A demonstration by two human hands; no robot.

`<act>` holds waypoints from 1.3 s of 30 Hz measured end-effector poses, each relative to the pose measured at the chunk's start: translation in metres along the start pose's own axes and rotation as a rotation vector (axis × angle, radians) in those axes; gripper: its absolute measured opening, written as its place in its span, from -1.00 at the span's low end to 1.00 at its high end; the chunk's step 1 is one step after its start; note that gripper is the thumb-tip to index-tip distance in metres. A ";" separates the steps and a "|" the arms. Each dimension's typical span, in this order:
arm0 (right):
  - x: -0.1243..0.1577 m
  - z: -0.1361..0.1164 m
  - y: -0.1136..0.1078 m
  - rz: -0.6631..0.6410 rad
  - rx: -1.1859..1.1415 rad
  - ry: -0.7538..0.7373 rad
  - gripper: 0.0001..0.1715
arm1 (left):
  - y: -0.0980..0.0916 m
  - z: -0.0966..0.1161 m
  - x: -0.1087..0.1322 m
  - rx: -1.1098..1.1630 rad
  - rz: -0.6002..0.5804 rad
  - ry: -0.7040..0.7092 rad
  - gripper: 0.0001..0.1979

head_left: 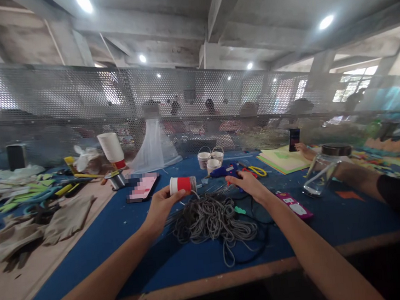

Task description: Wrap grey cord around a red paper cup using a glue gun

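Note:
My left hand (162, 203) is closed round a small paper cup (182, 184) with a red band, held on its side above the blue mat (131, 248). Under it lies a loose heap of grey cord (212, 220). My right hand (246, 183) reaches over the cord toward a blue glue gun (224, 170); its fingers are curled downward, and what they hold, if anything, is hidden. Three small white cups (210, 158) stand just behind the glue gun.
A phone (143, 187) lies left of the cup, and a tall white cup (111, 150) stands behind it. Gloves and yellow-handled tools litter the left. Another person's arm (357, 177) rests beside a glass jar (321, 173) at the right. A perforated metal screen (196, 108) closes the back.

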State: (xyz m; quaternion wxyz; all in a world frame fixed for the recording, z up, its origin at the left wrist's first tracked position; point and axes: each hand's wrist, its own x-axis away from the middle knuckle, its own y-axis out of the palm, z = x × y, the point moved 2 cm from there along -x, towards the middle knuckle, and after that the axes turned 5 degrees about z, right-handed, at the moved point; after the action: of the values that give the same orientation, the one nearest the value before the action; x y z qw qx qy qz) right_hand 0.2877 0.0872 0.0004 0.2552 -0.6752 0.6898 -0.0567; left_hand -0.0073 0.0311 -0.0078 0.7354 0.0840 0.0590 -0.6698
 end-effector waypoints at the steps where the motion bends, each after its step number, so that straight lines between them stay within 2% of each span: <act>1: -0.002 0.004 -0.002 -0.005 0.035 0.022 -0.49 | 0.001 0.001 0.000 0.015 0.000 -0.009 -0.60; 5: -0.011 0.024 -0.008 -0.010 0.206 0.069 -0.48 | 0.002 0.002 0.001 0.062 -0.003 -0.037 -0.60; 12: -0.022 0.056 -0.014 0.042 0.644 0.103 -0.35 | 0.001 -0.003 -0.001 0.076 -0.025 -0.044 -0.60; 18: -0.018 0.056 -0.017 0.111 0.753 0.229 -0.39 | 0.001 -0.003 0.000 0.061 -0.058 -0.026 -0.61; 21: -0.015 0.052 -0.016 0.145 0.792 0.213 -0.47 | 0.001 -0.002 0.001 0.054 -0.061 -0.028 -0.61; 24: -0.012 0.041 -0.012 0.239 0.792 0.043 -0.66 | 0.002 -0.002 0.002 0.058 -0.060 -0.028 -0.61; 26: -0.008 0.027 -0.004 0.258 0.688 -0.092 -0.74 | 0.002 -0.001 0.002 0.055 -0.059 -0.027 -0.61; 28: 0.000 0.008 0.010 0.179 0.502 -0.177 -0.71 | 0.002 -0.001 0.002 0.047 -0.057 -0.027 -0.61; 31: 0.020 -0.028 0.040 -0.064 0.262 -0.331 -0.67 | 0.002 -0.002 0.002 0.044 -0.068 -0.031 -0.61; 33: 0.032 -0.050 0.057 -0.138 0.245 -0.394 -0.62 | 0.002 -0.002 0.003 0.059 -0.079 -0.033 -0.62; 35: 0.039 -0.066 0.069 -0.105 0.328 -0.445 -0.61 | 0.002 -0.001 0.003 0.083 -0.080 -0.034 -0.63; 39: 0.041 -0.076 0.077 -0.009 0.405 -0.518 -0.85 | 0.002 0.003 0.006 0.097 -0.055 -0.031 -0.61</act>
State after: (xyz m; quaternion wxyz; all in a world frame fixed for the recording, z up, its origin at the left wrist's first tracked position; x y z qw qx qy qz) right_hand 0.1872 0.0334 0.0220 0.5507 -0.6057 0.5739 -0.0202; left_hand -0.0047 0.0252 -0.0055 0.7125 0.1077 0.0172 -0.6931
